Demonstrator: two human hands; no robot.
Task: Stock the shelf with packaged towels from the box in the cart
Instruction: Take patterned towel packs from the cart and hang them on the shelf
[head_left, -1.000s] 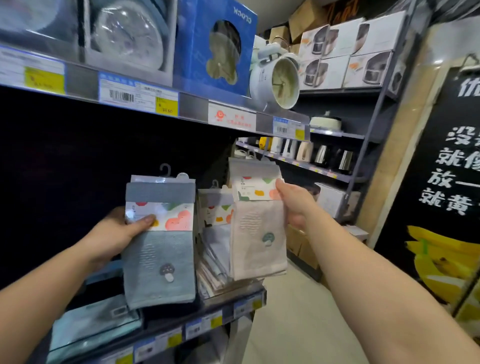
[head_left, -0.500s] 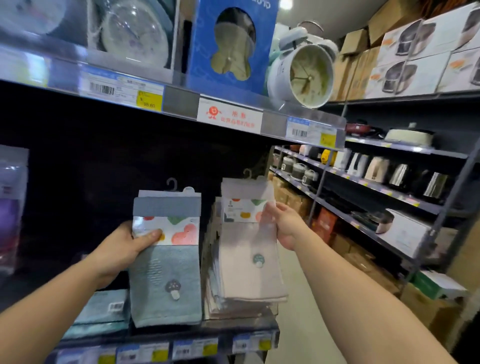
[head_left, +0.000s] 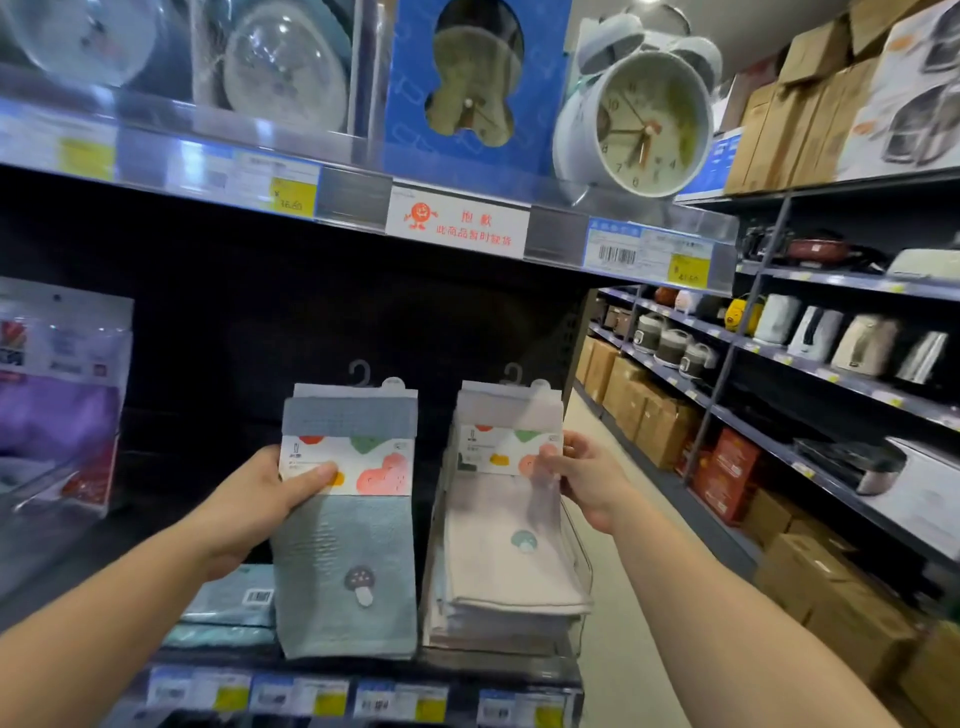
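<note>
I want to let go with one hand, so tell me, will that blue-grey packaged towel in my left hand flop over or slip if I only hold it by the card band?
The blue-grey towel probably droops rather than flops: it hangs straight below the left hand, which grips the card band. Being soft cloth, it likely weighs little. The clear wrapper looks glossy, so it may slide in a loose grip.

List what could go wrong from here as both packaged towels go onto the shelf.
1. The left hand holds the grey-blue mushroom towel pack upright by one side of its printed card; set down like that, it may tip forward off the shelf edge.
2. The right hand pinches the beige towel pack fronting an upright row; pushing could topple that row.
</note>
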